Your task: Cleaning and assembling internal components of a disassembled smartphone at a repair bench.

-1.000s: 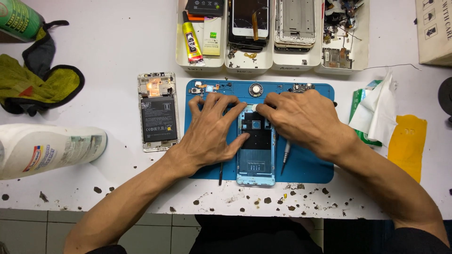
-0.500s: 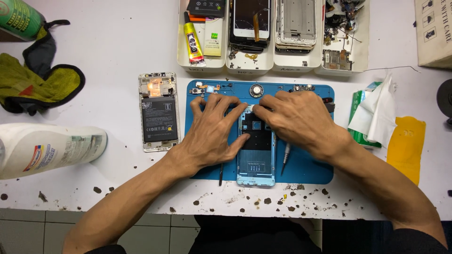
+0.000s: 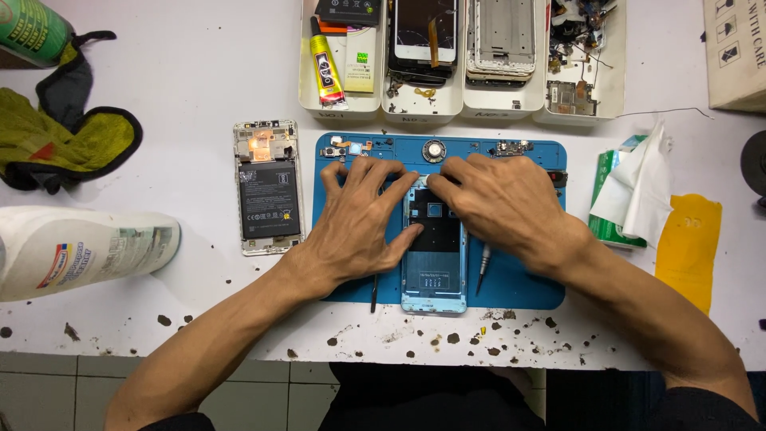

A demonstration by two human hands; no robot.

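An opened light-blue phone lies back-up on a blue work mat. My left hand rests on the mat with its fingertips pressing the phone's upper left edge. From the other side, my right hand covers the phone's top right corner, fingers on its upper part. A small screwdriver lies just right of the phone, and a thin black tool lies left of it.
A second opened phone with its battery showing lies left of the mat. White trays with phone parts and a glue tube stand behind. A white bottle, yellow-black cloth, tissue pack and yellow sheet lie around.
Both hands shifted slightly inward and down over the phone's top; the phone stays in place on the mat.
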